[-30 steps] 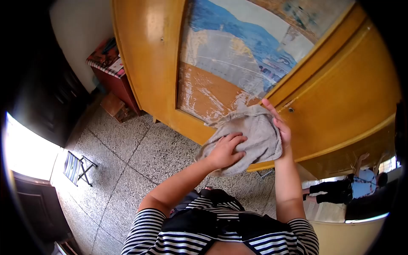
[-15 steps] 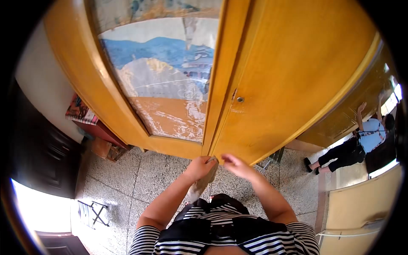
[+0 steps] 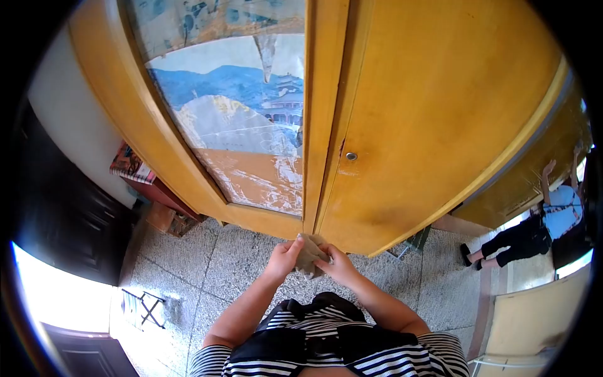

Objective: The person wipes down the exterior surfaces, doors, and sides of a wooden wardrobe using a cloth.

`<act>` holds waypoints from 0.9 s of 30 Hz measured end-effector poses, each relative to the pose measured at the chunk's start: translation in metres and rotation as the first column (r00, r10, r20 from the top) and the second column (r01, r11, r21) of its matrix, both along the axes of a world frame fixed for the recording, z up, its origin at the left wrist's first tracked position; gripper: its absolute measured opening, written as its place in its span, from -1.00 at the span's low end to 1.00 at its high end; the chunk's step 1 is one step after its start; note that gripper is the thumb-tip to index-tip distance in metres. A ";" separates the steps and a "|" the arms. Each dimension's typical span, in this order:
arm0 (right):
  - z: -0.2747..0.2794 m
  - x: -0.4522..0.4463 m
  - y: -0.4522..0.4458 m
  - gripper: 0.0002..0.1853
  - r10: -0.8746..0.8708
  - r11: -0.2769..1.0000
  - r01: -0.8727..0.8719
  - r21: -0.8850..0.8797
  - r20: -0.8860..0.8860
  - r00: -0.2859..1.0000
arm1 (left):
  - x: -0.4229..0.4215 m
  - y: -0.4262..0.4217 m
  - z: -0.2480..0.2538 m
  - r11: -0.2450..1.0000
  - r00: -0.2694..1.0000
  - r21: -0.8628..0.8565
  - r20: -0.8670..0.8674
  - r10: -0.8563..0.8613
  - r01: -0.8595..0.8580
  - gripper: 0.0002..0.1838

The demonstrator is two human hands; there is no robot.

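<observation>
A crumpled grey-brown cloth [image 3: 309, 256] is held between my two hands, low in front of the wardrobe. My left hand [image 3: 282, 257] grips its left side, with the thumb on top. On the right side my right hand [image 3: 337, 264] pinches the cloth with closed fingers. Just beyond the hands stands the yellow wooden wardrobe [image 3: 433, 113]. Its left door has a glass panel [image 3: 232, 132] over a torn landscape picture, with white smears low down. A small round lock [image 3: 351, 156] sits on the right door. Neither hand appears to touch the wardrobe.
A red cabinet [image 3: 164, 196] and a cardboard box [image 3: 161, 217] stand at the left. A folding stool [image 3: 151, 310] is on the speckled floor [image 3: 239, 267]. At the right, another person [image 3: 561, 213] stands with raised arms by a second yellow cabinet [image 3: 510, 196].
The cloth was spread against the wardrobe, then bunched in my left hand with my right hand apart. Now my right hand grips it too. The view has turned.
</observation>
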State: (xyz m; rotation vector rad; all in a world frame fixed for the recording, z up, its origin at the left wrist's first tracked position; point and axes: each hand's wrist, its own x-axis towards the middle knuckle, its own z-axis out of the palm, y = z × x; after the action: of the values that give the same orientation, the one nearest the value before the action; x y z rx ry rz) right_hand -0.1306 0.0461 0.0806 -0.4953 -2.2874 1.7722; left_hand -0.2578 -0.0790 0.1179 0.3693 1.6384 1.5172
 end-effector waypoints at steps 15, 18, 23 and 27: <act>0.096 -0.025 0.075 -0.35 -0.501 0.475 -0.033 -0.879 -0.301 0.811 | -0.009 -0.098 -0.049 0.952 0.952 0.056 0.063 0.299 -0.302 -0.74; 0.157 -0.040 0.083 -0.36 -0.412 0.854 0.082 -0.514 -0.570 0.711 | -0.003 -0.117 -0.059 0.924 0.920 0.030 0.107 0.377 -0.382 -0.77; 0.254 -0.103 0.096 -0.32 0.052 0.649 0.684 0.333 -0.916 0.397 | -0.002 -0.135 -0.060 0.900 0.896 0.044 0.118 0.427 -0.435 -0.78; 0.302 -0.159 0.093 -0.45 0.326 0.022 0.871 0.491 -0.827 0.458 | -0.005 -0.144 -0.061 0.917 0.918 0.045 0.043 0.394 -0.396 -0.78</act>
State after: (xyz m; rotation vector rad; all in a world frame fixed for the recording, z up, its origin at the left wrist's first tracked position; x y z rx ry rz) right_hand -0.2899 0.1388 0.3831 0.1293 -1.6444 -0.2836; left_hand -0.2626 -0.2227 0.0573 0.0364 1.7201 1.8559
